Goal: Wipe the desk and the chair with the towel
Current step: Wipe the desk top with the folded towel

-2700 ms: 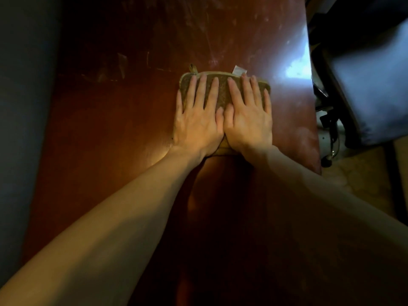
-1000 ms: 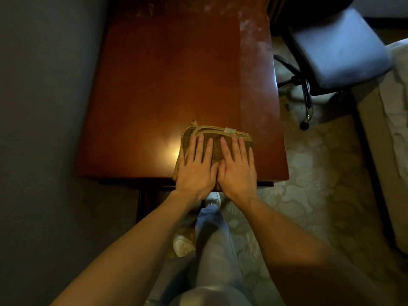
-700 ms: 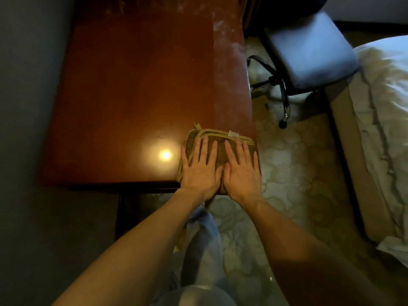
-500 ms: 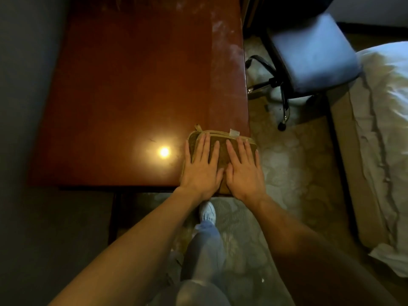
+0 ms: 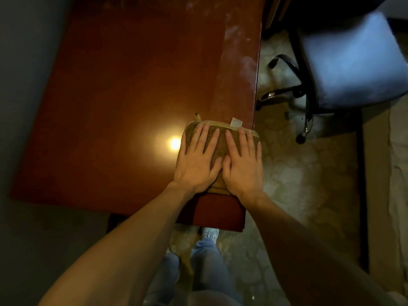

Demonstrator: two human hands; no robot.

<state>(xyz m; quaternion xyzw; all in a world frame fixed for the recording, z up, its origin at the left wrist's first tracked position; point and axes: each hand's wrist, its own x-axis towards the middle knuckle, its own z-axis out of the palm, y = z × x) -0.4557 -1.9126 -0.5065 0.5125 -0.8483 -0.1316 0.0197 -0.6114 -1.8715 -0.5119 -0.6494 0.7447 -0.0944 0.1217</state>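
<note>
A folded brown towel (image 5: 221, 138) with a white tag lies on the reddish wooden desk (image 5: 123, 102), by its right edge near the front corner. My left hand (image 5: 196, 160) and my right hand (image 5: 241, 162) press flat on it side by side, fingers straight and pointing away from me. The towel's right side reaches the desk edge. The chair (image 5: 351, 62), with a pale blue seat and a black wheeled base, stands to the right of the desk.
A grey wall runs along the left of the desk. Patterned carpet (image 5: 298, 173) covers the floor on the right. A bed edge (image 5: 397, 173) shows at far right. My legs in jeans and a white shoe (image 5: 209, 234) are below the desk's front edge.
Both hands drew the towel from the desk's middle back to the front edge and right toward the right edge; over the last half second it slid forward a little.
</note>
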